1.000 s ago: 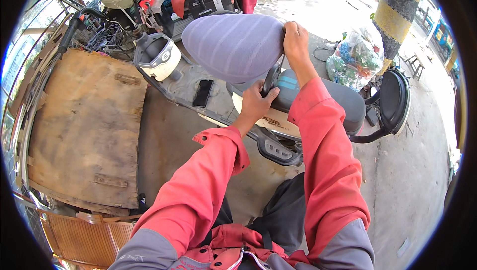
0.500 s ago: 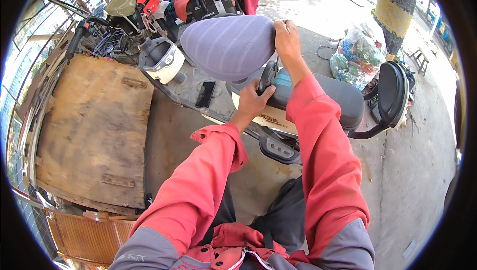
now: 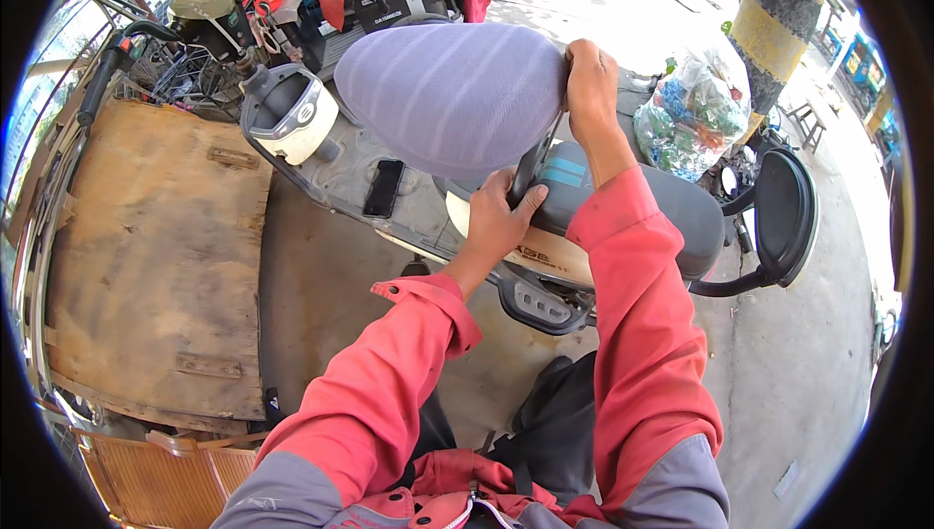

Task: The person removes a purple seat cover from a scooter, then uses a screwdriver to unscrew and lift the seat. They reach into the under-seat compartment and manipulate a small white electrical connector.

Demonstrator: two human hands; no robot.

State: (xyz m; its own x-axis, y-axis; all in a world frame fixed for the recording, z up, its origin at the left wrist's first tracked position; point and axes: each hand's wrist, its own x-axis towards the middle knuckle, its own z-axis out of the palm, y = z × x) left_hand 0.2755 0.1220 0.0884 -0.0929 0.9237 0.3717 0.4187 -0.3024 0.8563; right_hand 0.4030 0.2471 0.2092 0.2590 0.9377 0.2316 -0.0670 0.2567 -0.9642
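Read the dial around the lilac fabric form (image 3: pixel 448 96). Nearest, toward six o'clock, two red sleeves (image 3: pixel 375 373) reach forward. The left hand (image 3: pixel 494 219), between five and six, is closed on a dark curved piece (image 3: pixel 526 177), thumb on the near side. The right hand (image 3: pixel 592 93), at three o'clock, grips the form's right end; its fingertips are partly hidden.

The form, egg-shaped and faintly striped, is held over the scooter, where the footboard (image 3: pixel 341 181) meets the seat (image 3: pixel 686 222); whether it rests on the seat I cannot tell. Its long axis lies almost level, nine to three, dipping slightly rightward; the narrower end points to about half past nine, the broader one to the right hand.

A black phone (image 3: pixel 384 188) lies on the footboard at seven, a wooden board (image 3: pixel 161 256) is at eight, and the seat runs out toward four. Farther off, a clear plastic bag (image 3: pixel 693 112) bulges at three, beyond the right hand; past it, between two and three, stands a yellow-and-black pillar (image 3: pixel 781 18)
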